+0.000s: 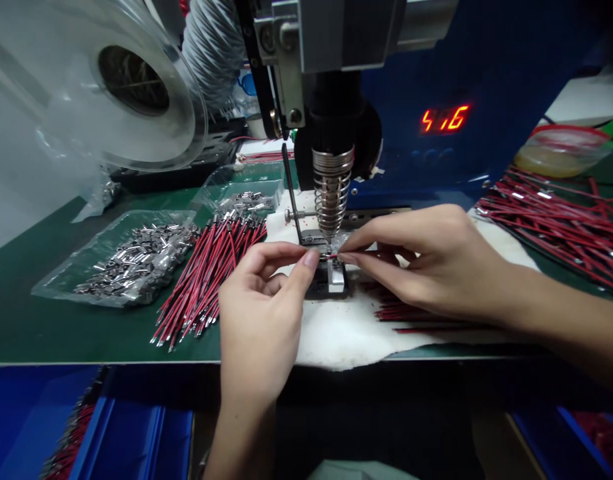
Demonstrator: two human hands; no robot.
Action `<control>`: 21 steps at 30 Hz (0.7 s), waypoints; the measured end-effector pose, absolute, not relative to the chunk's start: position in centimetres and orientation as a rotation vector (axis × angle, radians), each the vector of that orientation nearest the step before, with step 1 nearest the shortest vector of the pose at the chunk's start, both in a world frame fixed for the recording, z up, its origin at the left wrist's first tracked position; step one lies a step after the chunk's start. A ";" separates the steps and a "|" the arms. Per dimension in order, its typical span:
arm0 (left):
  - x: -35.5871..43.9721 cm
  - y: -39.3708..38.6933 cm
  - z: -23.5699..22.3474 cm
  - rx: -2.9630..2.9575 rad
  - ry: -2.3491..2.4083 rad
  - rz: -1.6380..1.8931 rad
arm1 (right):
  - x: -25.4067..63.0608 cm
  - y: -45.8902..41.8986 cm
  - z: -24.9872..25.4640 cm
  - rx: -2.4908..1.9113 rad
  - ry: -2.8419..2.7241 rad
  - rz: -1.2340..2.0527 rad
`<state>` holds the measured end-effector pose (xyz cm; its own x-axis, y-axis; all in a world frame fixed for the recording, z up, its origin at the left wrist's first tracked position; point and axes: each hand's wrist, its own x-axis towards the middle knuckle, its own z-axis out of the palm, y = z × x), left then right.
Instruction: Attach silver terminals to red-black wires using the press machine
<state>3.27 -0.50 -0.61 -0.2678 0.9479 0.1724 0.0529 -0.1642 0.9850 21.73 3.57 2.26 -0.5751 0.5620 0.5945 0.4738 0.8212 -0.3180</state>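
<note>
At the soldering machine's spring-wrapped tip (332, 193), my two hands meet over a small metal fixture (336, 275). My left hand (269, 287) pinches a tiny piece between thumb and forefinger; the fingers mostly cover it, so its kind is unclear. From the right, my right hand (416, 257) closes its thumb and forefinger on a short red wire (333, 256). The wire's end lies just under the tip, close to my left fingertips. Beneath my right hand, several red and black wires (401, 310) lie on a white cloth (336, 333).
Left of my hands lie a bundle of red wires (201, 273) and a clear tray (51, 283) of metal sleeves. Another clear tray (274, 190) sits behind. More wires (561, 213) are heaped at right. The blue machine housing (416, 167) stands close behind; blue bins (131, 433) are below.
</note>
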 end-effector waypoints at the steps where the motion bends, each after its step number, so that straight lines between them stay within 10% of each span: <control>1: 3.3 -0.5 -0.6 1.223 1.345 1.527 | 21.7 3.6 2.3 -0.757 -2.285 0.170; 21: 3.3 -0.5 -0.5 1.263 1.348 1.527 | 21.9 3.9 2.3 -0.754 -2.295 0.184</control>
